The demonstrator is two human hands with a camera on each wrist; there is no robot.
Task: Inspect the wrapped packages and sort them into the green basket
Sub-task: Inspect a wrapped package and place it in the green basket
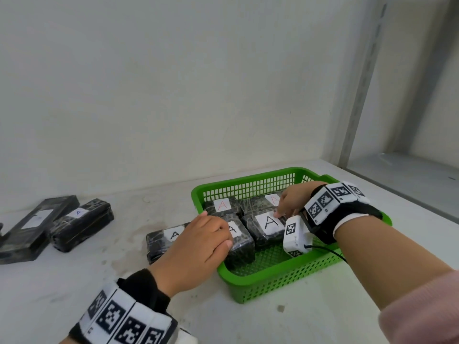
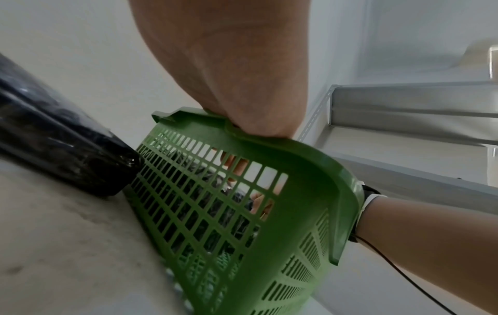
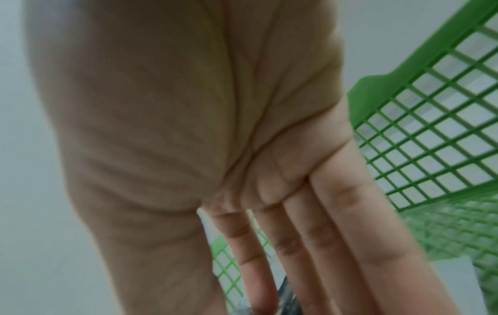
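Observation:
The green basket (image 1: 248, 289) holds several black wrapped packages with white "A" labels. My left hand (image 1: 216, 229) reaches over the basket's left rim and grips the front-left package (image 1: 242, 244), thumb on its far side and fingers curled over its near side. My right hand (image 1: 283, 207) is inside the basket, straight fingers (image 3: 337, 245) touching the label of the black-A package (image 1: 267, 225). Two red-A packages (image 1: 222, 206) lie at the back. Another black-A package (image 1: 161, 240) lies on the table against the basket's left wall (image 2: 202, 202).
At the far left a blue-A package (image 1: 82, 223) lies beside a flat black box (image 1: 32, 227). A white wall stands close behind the table. A metal shelf post (image 1: 360, 95) rises at the right, with the table edge beyond the basket.

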